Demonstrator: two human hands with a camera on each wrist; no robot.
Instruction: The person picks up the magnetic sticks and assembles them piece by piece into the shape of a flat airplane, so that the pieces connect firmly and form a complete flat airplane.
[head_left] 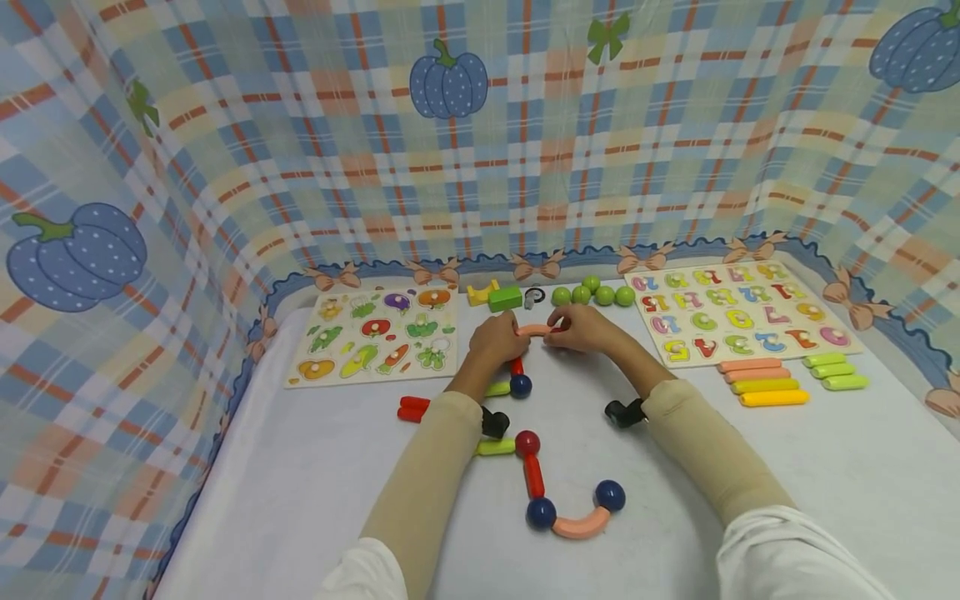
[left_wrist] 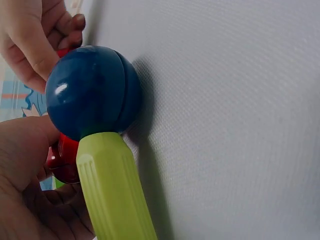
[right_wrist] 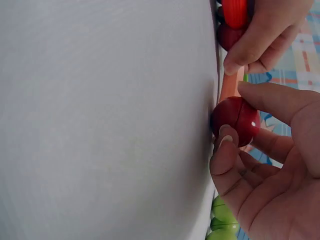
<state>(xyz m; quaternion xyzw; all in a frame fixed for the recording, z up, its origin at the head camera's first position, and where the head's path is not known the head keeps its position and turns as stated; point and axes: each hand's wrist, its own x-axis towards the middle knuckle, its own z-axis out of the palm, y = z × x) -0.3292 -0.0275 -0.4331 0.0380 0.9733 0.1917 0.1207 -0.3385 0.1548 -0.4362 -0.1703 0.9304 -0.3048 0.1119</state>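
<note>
In the head view, my left hand pinches the left end of a salmon curved magnetic stick, beside a red ball. My right hand grips another red ball between thumb and fingertips, against the stick's right end. From the left end a red stick runs down to a blue ball, which joins a light green stick. Nearer me lies a chain: a red ball, a red stick, a blue ball, a curved salmon stick and another blue ball.
A vegetable puzzle board lies left, a number board right. Behind my hands are green balls, a green block and a yellow piece. Spare sticks lie right, red sticks left. A patterned curtain surrounds the table.
</note>
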